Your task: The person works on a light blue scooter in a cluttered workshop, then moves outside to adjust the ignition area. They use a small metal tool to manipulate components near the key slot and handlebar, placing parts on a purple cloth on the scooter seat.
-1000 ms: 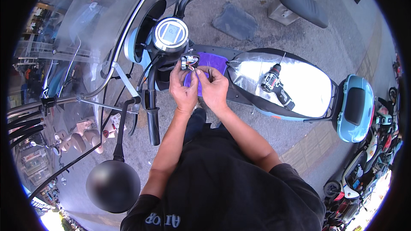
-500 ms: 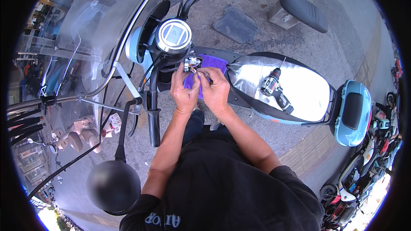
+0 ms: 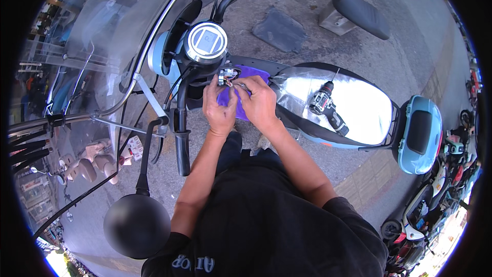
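Both my hands are at an opening below the round dash display (image 3: 206, 42) of a light-blue scooter. White wire connectors (image 3: 227, 75) and several thin coloured wires (image 3: 229, 82) show there. My left hand (image 3: 219, 113) is closed around the wires, its fingertips beside the connectors. Just right of it, my right hand (image 3: 260, 101) is closed in a pinch, thumb and forefinger close to the wire ends. Whatever lies between those right fingertips is too small to make out. A purple mat (image 3: 246, 105) lies on the footboard beneath my hands.
On the silver-covered seat (image 3: 359, 105) lies a cordless drill (image 3: 325, 106) with a long bit. A rear box (image 3: 421, 134) sits behind it. To the left are a handlebar grip (image 3: 182, 154), a mirror (image 3: 137, 225) and a clear windshield (image 3: 115, 25). A removed seat (image 3: 359, 13) rests on the ground.
My right hand has shifted slightly, and its fingertips sit a little farther from my left hand. My left hand stays at the wires. The view has moved a little.
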Demonstrator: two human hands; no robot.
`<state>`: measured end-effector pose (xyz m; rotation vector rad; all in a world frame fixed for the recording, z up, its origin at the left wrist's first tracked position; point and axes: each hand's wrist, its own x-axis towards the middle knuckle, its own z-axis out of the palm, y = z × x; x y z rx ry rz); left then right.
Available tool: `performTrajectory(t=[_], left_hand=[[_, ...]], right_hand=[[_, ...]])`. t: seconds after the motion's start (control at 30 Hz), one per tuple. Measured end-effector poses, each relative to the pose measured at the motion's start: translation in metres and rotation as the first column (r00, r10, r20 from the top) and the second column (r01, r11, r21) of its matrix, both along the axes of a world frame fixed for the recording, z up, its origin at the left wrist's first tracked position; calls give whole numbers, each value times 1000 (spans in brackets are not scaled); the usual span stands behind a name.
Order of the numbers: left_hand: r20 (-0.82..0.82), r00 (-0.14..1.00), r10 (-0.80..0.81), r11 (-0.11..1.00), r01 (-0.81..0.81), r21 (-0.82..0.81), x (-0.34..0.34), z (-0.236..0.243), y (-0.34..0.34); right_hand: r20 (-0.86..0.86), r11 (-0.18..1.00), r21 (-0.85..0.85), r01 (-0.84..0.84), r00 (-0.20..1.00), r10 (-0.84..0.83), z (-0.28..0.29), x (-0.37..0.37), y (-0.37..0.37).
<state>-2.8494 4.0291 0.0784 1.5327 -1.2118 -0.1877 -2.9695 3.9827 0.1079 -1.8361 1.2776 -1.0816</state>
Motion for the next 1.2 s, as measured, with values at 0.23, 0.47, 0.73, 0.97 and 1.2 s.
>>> performTrajectory(t=[0.23,0.47,0.73,0.97,1.2], left_hand=[[-54,999,0,999,-2,-38,-1,-4,-2],[-34,999,-3,1000,2,-26,1,-5,-1],[-9,1000,-3,999,3,-32,2,-4,-1],[-13,1000,5,1000,-6,-12,2,-2,-2],[-18,1000,6,1000,-7,-14,1,1,-2]], right_hand=[[32,1000,27,12,999,-13,5,1,-4],[97,974,222,44,993,-67,1,4,-7],[46,962,265,65,996,-80,5,5,-8],[28,989,138,55,998,-60,4,6,-9],[120,976,216,18,992,-45,-4,4,-14]])
